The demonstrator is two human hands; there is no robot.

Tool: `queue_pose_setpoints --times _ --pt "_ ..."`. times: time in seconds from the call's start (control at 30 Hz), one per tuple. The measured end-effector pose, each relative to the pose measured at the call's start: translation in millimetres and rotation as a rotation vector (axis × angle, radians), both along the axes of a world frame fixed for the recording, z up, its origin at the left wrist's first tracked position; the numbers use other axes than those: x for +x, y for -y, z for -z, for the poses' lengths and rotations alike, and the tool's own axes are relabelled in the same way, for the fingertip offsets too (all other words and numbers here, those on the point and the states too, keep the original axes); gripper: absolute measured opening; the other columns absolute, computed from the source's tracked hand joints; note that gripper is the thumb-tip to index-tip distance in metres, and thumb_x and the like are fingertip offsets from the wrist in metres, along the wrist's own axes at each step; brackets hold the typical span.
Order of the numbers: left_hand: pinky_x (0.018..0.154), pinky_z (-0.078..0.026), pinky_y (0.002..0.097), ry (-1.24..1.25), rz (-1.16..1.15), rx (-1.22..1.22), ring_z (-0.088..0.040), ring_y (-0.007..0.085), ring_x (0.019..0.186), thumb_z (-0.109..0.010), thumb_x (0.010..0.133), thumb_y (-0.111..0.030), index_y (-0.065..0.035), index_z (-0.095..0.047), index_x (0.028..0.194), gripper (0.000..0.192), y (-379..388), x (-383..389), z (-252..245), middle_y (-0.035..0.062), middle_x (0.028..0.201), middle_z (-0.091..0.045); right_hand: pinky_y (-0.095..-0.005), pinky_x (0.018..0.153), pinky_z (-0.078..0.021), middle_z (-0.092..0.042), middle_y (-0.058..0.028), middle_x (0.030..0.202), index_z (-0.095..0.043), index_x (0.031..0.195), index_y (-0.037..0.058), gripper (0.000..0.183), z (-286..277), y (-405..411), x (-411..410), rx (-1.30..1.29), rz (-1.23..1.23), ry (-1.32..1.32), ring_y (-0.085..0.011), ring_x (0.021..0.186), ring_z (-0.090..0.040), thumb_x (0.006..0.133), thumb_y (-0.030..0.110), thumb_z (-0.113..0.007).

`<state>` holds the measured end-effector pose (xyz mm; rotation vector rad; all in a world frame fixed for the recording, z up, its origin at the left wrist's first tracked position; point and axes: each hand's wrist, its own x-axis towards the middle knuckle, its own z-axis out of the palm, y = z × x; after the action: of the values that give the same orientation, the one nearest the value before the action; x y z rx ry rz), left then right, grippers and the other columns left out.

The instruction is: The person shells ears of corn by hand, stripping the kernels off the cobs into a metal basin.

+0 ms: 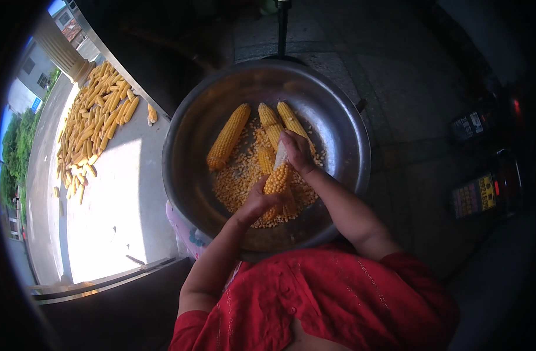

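A yellow ear of corn [276, 180] is in my left hand [259, 202], low over the middle of a wide metal basin [342, 184]. My right hand [299, 151] is closed on a whitish, bare length of cob [280, 157] at the ear's upper end. Whether this bare length and the ear are one piece, I cannot tell. Loose kernels [233, 186] cover much of the basin's bottom. Unshelled ears lie in the far part: one at the left [229, 137], one in the middle [270, 122] and one at the right [293, 121]. More corn shows partly hidden around my hands.
Beyond the doorway frame [119, 66] at the left, a heap of corn ears [94, 118] lies on sunlit paving, with one ear [151, 115] apart. A dark stand [282, 30] rises behind the basin. Boxy dark objects [474, 195] bearing writing stand at the right.
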<state>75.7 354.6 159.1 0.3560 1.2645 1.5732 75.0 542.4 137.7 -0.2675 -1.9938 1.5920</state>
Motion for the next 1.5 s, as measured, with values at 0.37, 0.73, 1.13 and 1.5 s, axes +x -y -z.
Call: queue_pose_setpoints --times 0.37,0.73,1.13,1.5 --pt "0.055 -0.049 0.0455 -1.425 -0.183 -0.557 -0.060 0.0379 0.070 -0.064 0.074 -0.026 -0.0001 -0.028 0.127 0.069 -11 17 5 0.0232 0.093 -0.054 -0.0345 0.048 -0.0486 -0.055 -0.0116 0.064 -0.045 0.093 0.0079 0.023 -11 21 -3 -0.969 0.021 0.108 -0.0241 0.050 -0.057 0.088 0.030 -0.048" --pt "0.070 -0.051 0.0375 -0.300 -0.193 -0.048 -0.063 0.0290 0.080 -0.070 0.070 -0.015 0.0016 -0.034 0.125 0.068 -11 11 10 0.0164 0.099 -0.060 -0.0242 0.059 -0.0377 -0.047 0.0009 0.072 -0.049 0.085 0.0037 0.033 -7 7 -5 -0.210 -0.057 0.079 -0.0089 0.064 -0.044 0.090 0.036 -0.053" --pt "0.076 -0.049 0.0408 -1.051 -0.307 -0.233 -0.060 0.0373 0.093 -0.069 0.070 -0.021 0.0003 -0.031 0.127 0.071 -19 15 15 0.0256 0.107 -0.055 -0.0295 0.050 -0.0490 -0.055 -0.0102 0.075 -0.040 0.105 -0.0011 0.041 5 28 -5 -0.433 0.071 0.097 -0.0184 0.056 -0.058 0.085 0.031 -0.057" --pt "0.077 -0.050 0.0330 -0.553 -0.252 -0.115 -0.060 0.0234 0.091 -0.072 0.070 -0.018 0.0014 -0.035 0.122 0.067 -16 13 1 0.0153 0.103 -0.058 -0.0283 0.054 -0.0479 -0.053 -0.0078 0.083 -0.045 0.102 0.0020 0.041 -28 26 4 -0.614 -0.092 0.077 -0.0161 0.065 -0.057 0.078 0.027 -0.066"
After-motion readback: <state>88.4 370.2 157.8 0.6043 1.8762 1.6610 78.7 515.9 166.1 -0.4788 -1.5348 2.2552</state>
